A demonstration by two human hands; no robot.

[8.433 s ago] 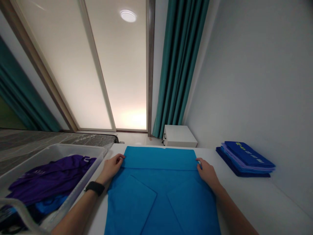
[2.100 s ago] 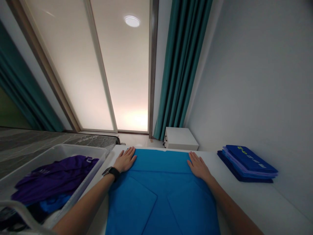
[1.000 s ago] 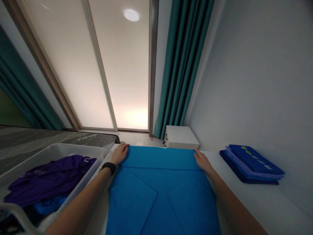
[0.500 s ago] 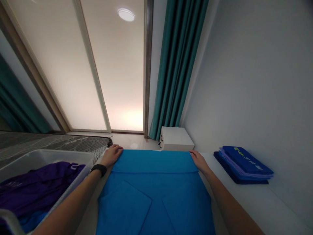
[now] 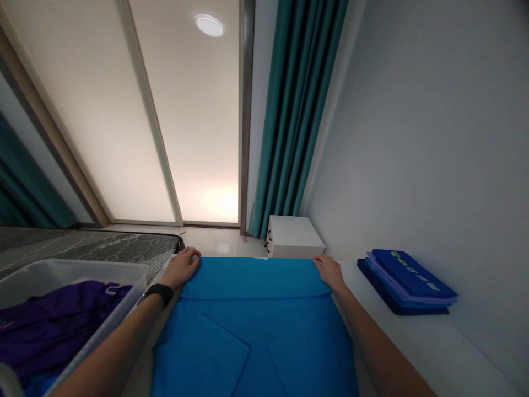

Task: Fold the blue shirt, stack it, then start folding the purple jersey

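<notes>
A bright blue shirt (image 5: 256,331) lies spread on the white table in front of me, with its side parts folded inward and a band folded over along the far edge. At its far left corner my left hand (image 5: 184,266), with a black band on the wrist, is closed on the cloth. My right hand (image 5: 329,271) pinches the far right corner. Both hands rest at the table's far edge. The shirt's near end runs out of view.
Left of me stands a translucent plastic bin (image 5: 138,275) holding purple clothes (image 5: 70,314) and some blue cloth. A stack of folded blue and purple clothes (image 5: 409,281) sits at right by the wall. Beyond the table are a white cabinet (image 5: 295,234) and a teal curtain (image 5: 297,110).
The view has shifted slightly, so everything sits a little lower and to the left. Both hands stay at the shirt's far corners, with small shifts of the fingers.
</notes>
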